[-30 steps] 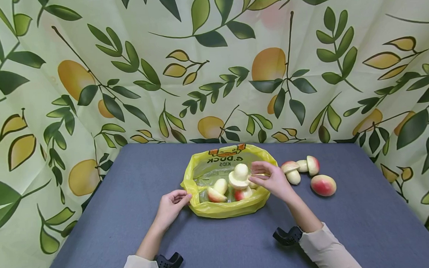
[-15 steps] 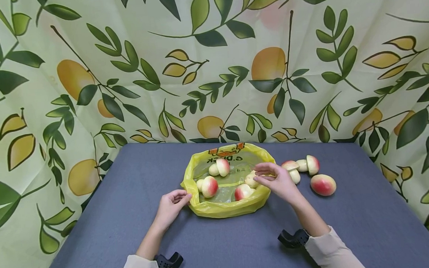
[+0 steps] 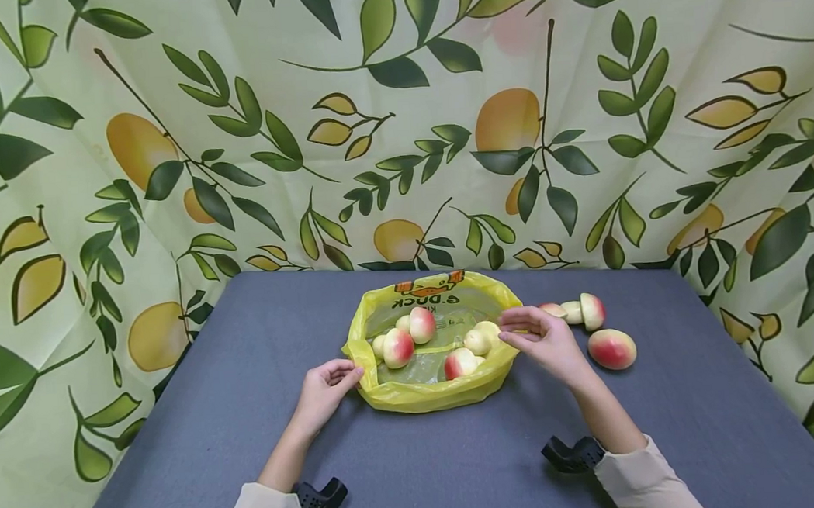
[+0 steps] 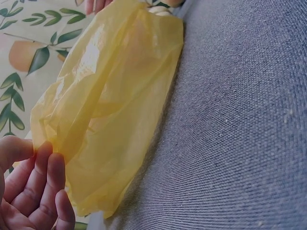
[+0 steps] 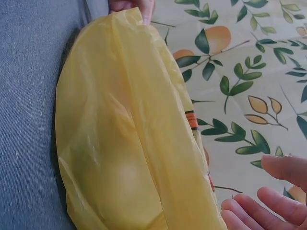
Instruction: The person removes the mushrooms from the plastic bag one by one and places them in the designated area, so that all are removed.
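Observation:
A yellow plastic bag [image 3: 423,399] stands with its mouth spread wide. My left hand [image 3: 327,391] pinches its left rim between thumb and fingers, as the left wrist view also shows at the bag's edge [image 4: 72,139]. My right hand [image 3: 541,343] hovers at the right rim; its thumb and fingers are apart with nothing between them in the right wrist view. Inside the bag lie several toy mushrooms with red-and-cream caps: two touching at the left [image 3: 398,348], a red-capped one at the front right [image 3: 461,363], and pale ones [image 3: 478,340] beside it.
Right of the bag, on the blue-grey tabletop [image 3: 676,424], lie a mushroom on its side [image 3: 592,312], another partly hidden behind my right hand, and a red-and-cream oval piece [image 3: 612,349]. A leaf-printed cloth [image 3: 437,174] hangs behind.
Mushrooms inside the bag have tumbled apart; the upright one near my right hand has gone from there, and two now sit together at left. My right hand has shifted right; the left stays put.

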`<action>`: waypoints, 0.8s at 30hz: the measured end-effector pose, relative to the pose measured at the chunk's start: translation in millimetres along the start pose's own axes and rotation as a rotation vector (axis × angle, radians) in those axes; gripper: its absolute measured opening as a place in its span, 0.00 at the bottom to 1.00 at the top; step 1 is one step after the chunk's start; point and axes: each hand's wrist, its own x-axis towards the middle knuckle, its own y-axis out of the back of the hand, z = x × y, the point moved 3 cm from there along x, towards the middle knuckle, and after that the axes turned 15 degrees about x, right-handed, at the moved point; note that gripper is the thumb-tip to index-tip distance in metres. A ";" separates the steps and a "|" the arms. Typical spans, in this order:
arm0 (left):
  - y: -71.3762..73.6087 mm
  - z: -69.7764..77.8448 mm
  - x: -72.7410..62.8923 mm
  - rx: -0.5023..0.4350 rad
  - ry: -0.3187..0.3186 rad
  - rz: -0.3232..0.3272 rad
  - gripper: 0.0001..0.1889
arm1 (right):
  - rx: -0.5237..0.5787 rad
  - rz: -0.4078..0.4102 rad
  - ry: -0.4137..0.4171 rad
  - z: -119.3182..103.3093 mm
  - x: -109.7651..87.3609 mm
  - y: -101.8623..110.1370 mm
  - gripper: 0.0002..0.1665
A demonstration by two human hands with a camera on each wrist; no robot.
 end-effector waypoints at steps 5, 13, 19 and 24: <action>0.4 0.8 0.0 -0.008 0.006 0.000 0.09 | -0.032 0.034 0.009 -2.6 -4.4 8.9 0.20; 1.6 2.4 0.0 -0.014 0.008 0.003 0.09 | -0.013 0.086 0.009 -5.6 -8.2 21.2 0.19; 1.5 1.1 -0.4 -0.010 0.001 -0.004 0.10 | -0.043 0.115 -0.012 -2.4 -12.7 34.2 0.23; 1.4 0.6 -0.8 -0.008 -0.005 -0.012 0.10 | -0.107 0.146 -0.013 -1.9 -19.1 43.6 0.21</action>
